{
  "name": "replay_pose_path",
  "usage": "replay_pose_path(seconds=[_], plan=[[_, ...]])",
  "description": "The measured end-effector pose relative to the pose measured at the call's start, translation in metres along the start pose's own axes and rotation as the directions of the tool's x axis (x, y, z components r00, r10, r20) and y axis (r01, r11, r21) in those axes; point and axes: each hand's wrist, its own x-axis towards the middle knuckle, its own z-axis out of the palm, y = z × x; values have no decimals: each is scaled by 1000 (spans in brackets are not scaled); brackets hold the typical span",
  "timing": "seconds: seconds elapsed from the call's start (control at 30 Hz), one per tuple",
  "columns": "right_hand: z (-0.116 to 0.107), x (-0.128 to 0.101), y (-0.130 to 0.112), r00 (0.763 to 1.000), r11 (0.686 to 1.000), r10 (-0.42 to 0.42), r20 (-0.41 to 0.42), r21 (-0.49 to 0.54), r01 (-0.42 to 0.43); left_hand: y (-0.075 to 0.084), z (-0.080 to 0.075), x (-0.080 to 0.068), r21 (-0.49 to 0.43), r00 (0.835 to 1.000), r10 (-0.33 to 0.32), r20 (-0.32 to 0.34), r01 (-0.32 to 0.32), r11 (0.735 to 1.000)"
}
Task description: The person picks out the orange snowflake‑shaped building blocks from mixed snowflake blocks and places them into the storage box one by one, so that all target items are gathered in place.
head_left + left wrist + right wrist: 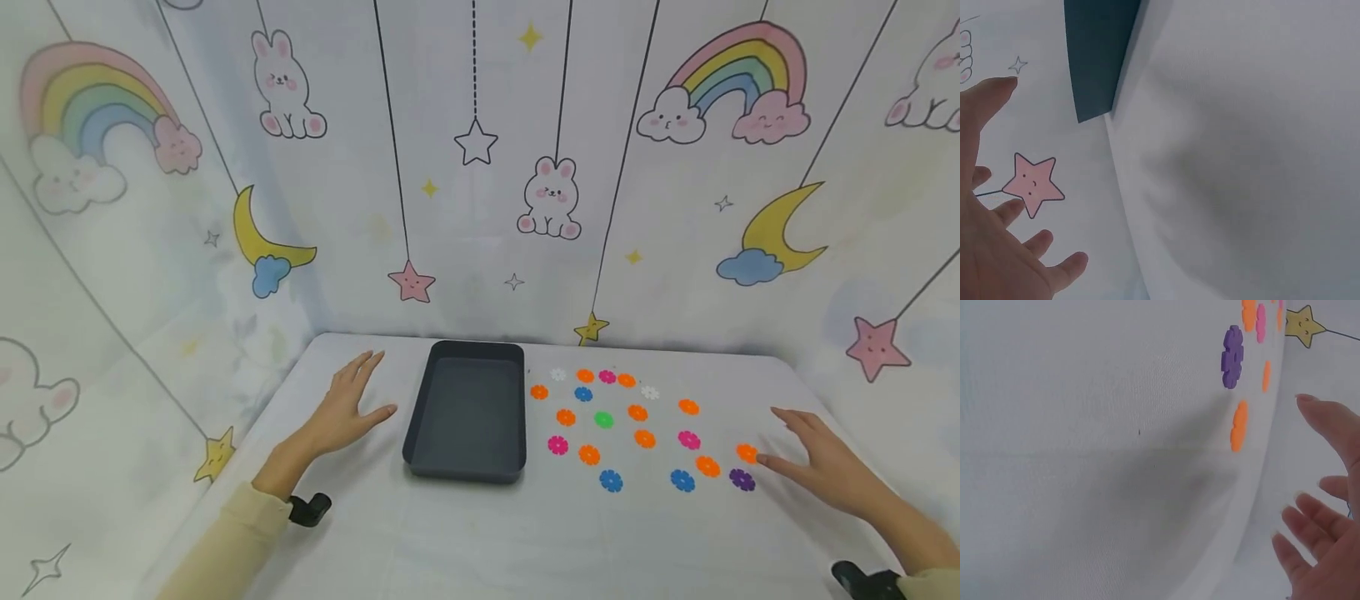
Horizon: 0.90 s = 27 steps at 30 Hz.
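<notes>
A dark rectangular tray (467, 412) sits empty in the middle of the white table (480, 533). To its right lie several small flower-shaped discs in orange, pink, blue, white, green (603, 419) and purple (742, 479). My left hand (347, 406) hovers with fingers spread just left of the tray and holds nothing; the left wrist view shows its palm (997, 250) and the tray's corner (1099, 56). My right hand (821, 461) is spread flat at the right, its thumb tip beside an orange disc (747, 452). The right wrist view shows the purple disc (1232, 356) and an orange disc (1239, 425).
Cloth walls printed with rainbows, rabbits, moons and stars close in the table at the back and sides. Black wrist straps (309, 509) sit on both forearms. The table's front part is bare white cloth.
</notes>
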Motion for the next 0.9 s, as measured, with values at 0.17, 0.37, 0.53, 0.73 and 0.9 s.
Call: replay_pose_path(seconds=[0.17, 0.37, 0.53, 0.73, 0.9], plan=[[0, 1, -5, 1000, 999, 5, -18, 47, -4, 2, 1, 0, -124, 999, -36, 14, 37, 992], [0, 4, -8, 999, 995, 43, 13, 90, -44, 3, 3, 2, -230, 990, -125, 59, 136, 964], [0, 9, -4, 997, 990, 67, 48, 121, -72, 6, 5, 6, -299, 974, -202, 100, 223, 928], [3, 13, 2, 987, 976, 118, 112, 171, -136, 7, 9, 8, -321, 953, -259, 160, 298, 899], [7, 15, 3, 979, 966, 157, 133, 184, -180, 8, 13, 10, -411, 932, -292, 214, 357, 839]])
